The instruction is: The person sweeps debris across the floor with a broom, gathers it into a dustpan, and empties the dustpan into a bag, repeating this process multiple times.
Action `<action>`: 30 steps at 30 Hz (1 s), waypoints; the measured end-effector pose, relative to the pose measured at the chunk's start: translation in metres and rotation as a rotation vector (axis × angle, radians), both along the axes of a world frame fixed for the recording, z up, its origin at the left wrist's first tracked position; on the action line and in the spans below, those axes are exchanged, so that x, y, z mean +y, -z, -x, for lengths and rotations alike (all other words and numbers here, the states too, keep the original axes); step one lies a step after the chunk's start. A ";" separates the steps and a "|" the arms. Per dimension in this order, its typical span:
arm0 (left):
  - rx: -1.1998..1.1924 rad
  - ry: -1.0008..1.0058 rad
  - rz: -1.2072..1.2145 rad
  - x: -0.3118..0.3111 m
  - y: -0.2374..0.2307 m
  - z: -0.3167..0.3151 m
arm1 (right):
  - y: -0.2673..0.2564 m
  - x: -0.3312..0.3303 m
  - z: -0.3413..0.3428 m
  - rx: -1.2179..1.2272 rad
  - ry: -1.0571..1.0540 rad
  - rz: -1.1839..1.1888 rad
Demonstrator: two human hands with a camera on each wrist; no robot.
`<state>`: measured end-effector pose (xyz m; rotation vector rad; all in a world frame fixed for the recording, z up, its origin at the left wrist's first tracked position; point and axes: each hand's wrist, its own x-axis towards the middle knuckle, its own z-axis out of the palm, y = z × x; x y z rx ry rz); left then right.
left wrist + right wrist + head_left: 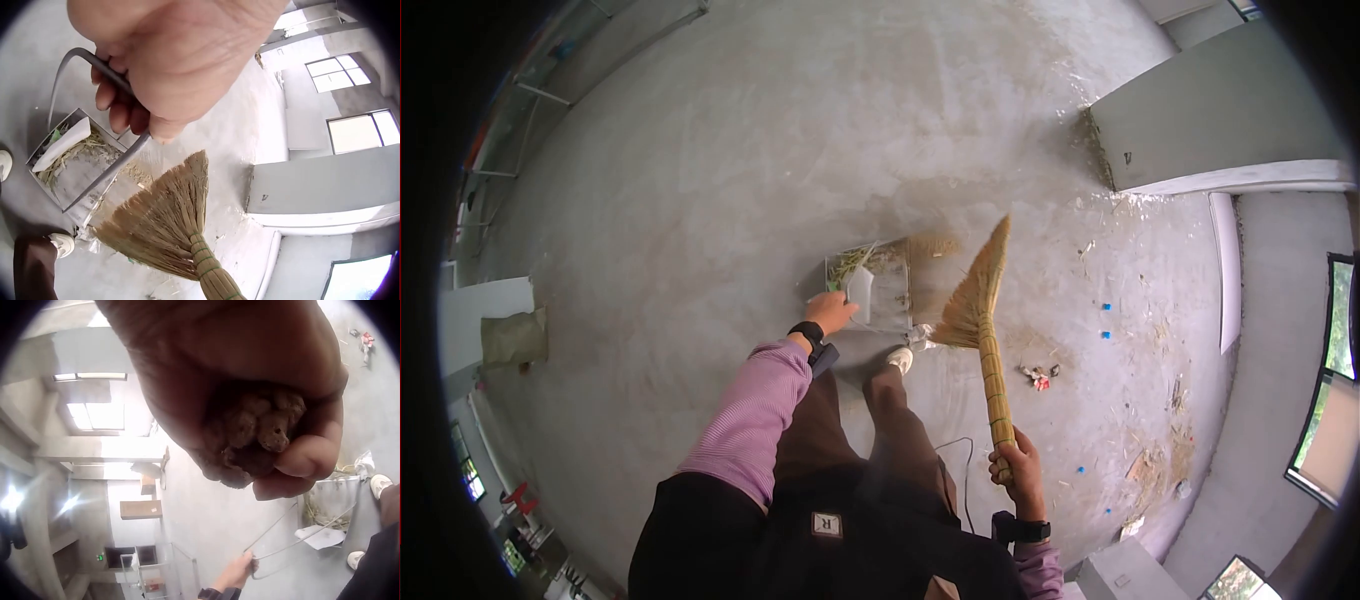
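Note:
My left hand (830,312) grips the bent metal handle (107,173) of a dustpan (890,292), which is low over the floor by my feet. In the pan lie straw-like bits and a white flat piece (65,144). My right hand (1020,468) is wrapped round the lower grip of a straw broom (992,375). Its fan-shaped bristles (165,219) point away from me, to the right of the pan. From the right wrist view, the cut stalk ends (269,428) of the broom handle stick out of the curled fingers.
Dust (940,246) lies at the pan's right edge. A crumpled white scrap (921,337) is beside my shoe (901,360). Red and white litter (1038,378) and small blue bits (1106,307) dot the floor at right, near a grey pillar (1220,110) and a wall.

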<state>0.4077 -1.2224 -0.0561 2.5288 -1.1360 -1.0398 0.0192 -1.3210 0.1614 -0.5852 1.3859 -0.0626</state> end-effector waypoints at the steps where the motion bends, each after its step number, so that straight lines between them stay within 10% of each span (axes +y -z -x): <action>1: 0.027 -0.008 -0.001 0.004 0.000 -0.006 | -0.004 0.005 -0.002 0.010 0.027 -0.003; 17: 0.105 0.012 -0.064 0.072 0.002 -0.061 | 0.065 0.103 -0.037 -0.008 0.450 -0.230; 30: 0.081 -0.045 -0.030 0.080 -0.003 -0.065 | 0.100 0.029 -0.162 -0.307 0.461 -0.189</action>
